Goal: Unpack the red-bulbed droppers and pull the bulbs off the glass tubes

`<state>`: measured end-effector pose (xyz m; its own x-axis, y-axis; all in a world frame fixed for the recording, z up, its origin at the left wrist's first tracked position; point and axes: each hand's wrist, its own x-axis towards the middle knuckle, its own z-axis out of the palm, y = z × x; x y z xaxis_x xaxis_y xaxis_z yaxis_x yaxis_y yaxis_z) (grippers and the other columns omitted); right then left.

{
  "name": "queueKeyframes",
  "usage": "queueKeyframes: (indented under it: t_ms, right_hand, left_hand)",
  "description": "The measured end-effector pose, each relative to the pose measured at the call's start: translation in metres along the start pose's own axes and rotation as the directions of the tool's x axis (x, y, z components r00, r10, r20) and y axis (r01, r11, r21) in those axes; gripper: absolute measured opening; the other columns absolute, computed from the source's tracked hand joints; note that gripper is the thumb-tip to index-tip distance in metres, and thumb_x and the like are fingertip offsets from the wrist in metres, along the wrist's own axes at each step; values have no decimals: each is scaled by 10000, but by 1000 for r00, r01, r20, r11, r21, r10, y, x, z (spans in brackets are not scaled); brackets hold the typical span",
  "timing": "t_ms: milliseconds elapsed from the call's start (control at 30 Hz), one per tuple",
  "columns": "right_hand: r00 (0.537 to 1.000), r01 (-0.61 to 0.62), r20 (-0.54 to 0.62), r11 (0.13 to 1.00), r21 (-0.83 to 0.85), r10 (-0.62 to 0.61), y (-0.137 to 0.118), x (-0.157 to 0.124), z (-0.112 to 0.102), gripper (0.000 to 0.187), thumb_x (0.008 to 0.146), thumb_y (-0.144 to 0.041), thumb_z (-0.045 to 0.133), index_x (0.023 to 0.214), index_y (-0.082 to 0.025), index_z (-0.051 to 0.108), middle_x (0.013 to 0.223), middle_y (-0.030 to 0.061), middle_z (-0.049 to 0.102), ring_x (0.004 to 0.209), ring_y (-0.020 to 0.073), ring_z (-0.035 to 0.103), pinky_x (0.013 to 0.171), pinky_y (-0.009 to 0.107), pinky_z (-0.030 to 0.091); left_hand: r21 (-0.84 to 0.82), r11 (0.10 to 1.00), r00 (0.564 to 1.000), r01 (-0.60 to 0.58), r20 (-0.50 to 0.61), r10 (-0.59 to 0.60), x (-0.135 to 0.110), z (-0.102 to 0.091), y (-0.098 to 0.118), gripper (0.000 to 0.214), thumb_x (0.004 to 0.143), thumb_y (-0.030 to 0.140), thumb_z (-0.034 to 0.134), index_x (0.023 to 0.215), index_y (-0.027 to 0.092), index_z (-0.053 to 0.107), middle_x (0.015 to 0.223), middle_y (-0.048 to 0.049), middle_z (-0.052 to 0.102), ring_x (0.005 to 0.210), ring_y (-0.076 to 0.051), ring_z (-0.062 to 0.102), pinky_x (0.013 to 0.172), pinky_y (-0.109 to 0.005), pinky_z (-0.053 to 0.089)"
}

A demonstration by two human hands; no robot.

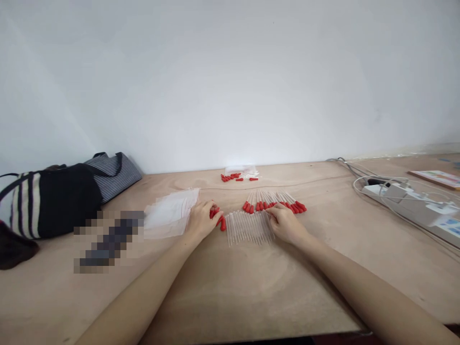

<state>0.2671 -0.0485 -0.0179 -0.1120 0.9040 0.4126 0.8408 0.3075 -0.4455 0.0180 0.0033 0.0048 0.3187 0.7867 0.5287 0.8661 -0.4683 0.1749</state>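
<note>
My left hand (204,219) is curled over a small pile of red rubber bulbs (223,224), its fingertips closed on one of them. To its right, clear glass dropper tubes (247,227) lie side by side in a row on the wooden table. At the right end of that row my right hand (286,224) has thumb and forefinger pinched on a glass tube, mostly hidden by the fingers. Just behind the row, droppers with red bulbs fitted (258,205) are fanned out, bulbs facing me. Clear plastic bags (168,214) lie stacked left of my left hand.
More red bulbs (230,177) lie by a clear bag (247,169) near the wall. A black bag with white stripes (68,201) and a striped bag (117,179) stand at left. Power strips (413,206) with cables are at right, near a colourful card (438,178).
</note>
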Motion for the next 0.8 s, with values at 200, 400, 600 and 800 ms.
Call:
queueKeyframes:
  t_ms: [200, 400, 600, 800]
  right_hand:
    - [995, 61, -74, 996, -63, -66, -1, -2, 16, 312, 667, 8, 383, 780, -131, 638, 759, 84, 545, 702, 157, 522, 653, 245, 419]
    - [987, 97, -117, 992, -82, -106, 0, -4, 18, 303, 671, 0, 404, 816, -141, 629, 764, 72, 537, 690, 150, 515, 630, 243, 403]
    - [997, 53, -49, 997, -58, -55, -2, -4, 15, 264, 675, -10, 414, 757, -135, 633, 761, 76, 540, 709, 150, 527, 646, 244, 410]
    - [991, 37, -130, 999, 14, -35, 2, -1, 7, 286, 668, -24, 416, 801, -139, 643, 819, 83, 573, 734, 149, 540, 669, 249, 424]
  left_hand:
    - [27, 998, 988, -64, -138, 67, -7, -6, 4, 137, 754, 307, 555, 762, 176, 594, 732, -43, 597, 729, -204, 542, 698, -328, 406]
    - [8, 995, 994, -95, -56, 95, -3, 0, 19, 137, 759, 279, 537, 733, 180, 627, 744, -44, 617, 766, -209, 546, 724, -338, 402]
    - [47, 988, 938, 149, 310, -156, 40, 18, 55, 255, 748, 414, 512, 730, 214, 670, 790, -59, 651, 878, -245, 559, 734, -332, 391]
    - [74, 946, 835, 314, 453, -313, 77, 48, 61, 258, 600, 427, 627, 576, 170, 642, 621, -79, 641, 728, -263, 600, 629, -322, 404]
